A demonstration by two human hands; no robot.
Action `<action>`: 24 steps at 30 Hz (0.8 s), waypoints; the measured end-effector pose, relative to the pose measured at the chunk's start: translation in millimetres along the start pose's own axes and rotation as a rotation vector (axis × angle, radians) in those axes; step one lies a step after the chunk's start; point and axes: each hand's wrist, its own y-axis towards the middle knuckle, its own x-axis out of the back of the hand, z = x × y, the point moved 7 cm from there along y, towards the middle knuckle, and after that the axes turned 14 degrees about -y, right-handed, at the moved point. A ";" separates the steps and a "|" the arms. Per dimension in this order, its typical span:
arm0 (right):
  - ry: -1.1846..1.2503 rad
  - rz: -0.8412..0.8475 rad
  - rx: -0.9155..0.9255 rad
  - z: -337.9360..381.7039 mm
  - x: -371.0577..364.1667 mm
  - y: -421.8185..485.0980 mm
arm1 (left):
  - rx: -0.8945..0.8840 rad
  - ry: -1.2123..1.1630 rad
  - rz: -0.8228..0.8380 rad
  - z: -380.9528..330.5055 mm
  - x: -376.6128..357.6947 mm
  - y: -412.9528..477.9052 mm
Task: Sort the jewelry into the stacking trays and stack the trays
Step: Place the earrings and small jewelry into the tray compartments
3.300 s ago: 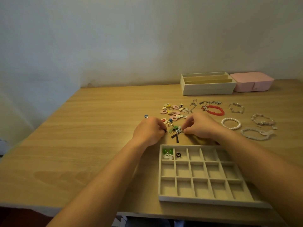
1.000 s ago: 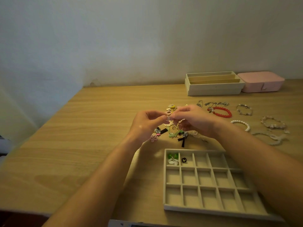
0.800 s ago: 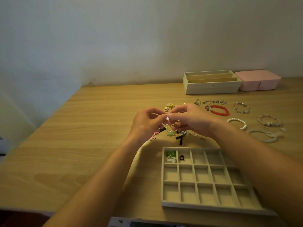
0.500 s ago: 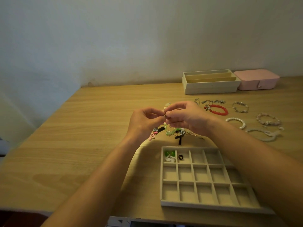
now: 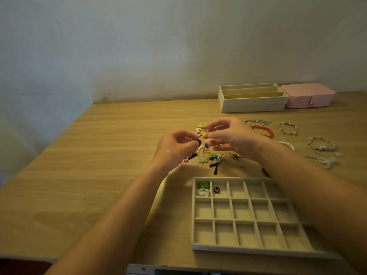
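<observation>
The hands, fingertips together a moment ago, now sit slightly apart. The left hand (image 5: 174, 148) pinches a dark piece (image 5: 198, 143); the right hand (image 5: 235, 139) curls, its hold unclear. The grid tray (image 5: 248, 248) has two cells filled. The earring pile (image 5: 210, 158) at twelve o'clock and the bracelets (image 5: 267, 132) at two o'clock remain unsorted, and nothing is stacked.

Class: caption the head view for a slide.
Left hand pinches a small piece beside right hand, above the pile; two tray cells filled.

jewelry (image 5: 210, 157) behind tray (image 5: 246, 250), bracelets (image 5: 288, 129) right
</observation>
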 end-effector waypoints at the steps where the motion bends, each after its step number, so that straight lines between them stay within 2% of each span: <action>1: -0.087 -0.050 -0.007 -2.3 7.7 1.6 | -0.004 0.084 -0.021 3.1 3.4 2.3; 4: -0.282 -0.146 -0.024 -9.6 29.0 4.3 | -0.015 0.394 -0.032 10.3 10.6 6.1; 9: -0.433 -0.209 -0.031 -23.4 44.8 5.8 | -0.026 0.693 0.116 16.8 -1.8 4.8; 11: -0.493 -0.222 -0.034 -25.7 46.9 7.6 | -0.033 0.707 0.119 16.0 -5.2 5.7; 17: -0.583 -0.227 -0.044 -32.5 59.7 10.8 | -0.030 0.540 0.102 15.9 -15.0 11.4; 24: -0.617 -0.236 -0.040 -41.6 76.1 7.5 | -0.067 0.576 0.119 15.6 -31.0 21.2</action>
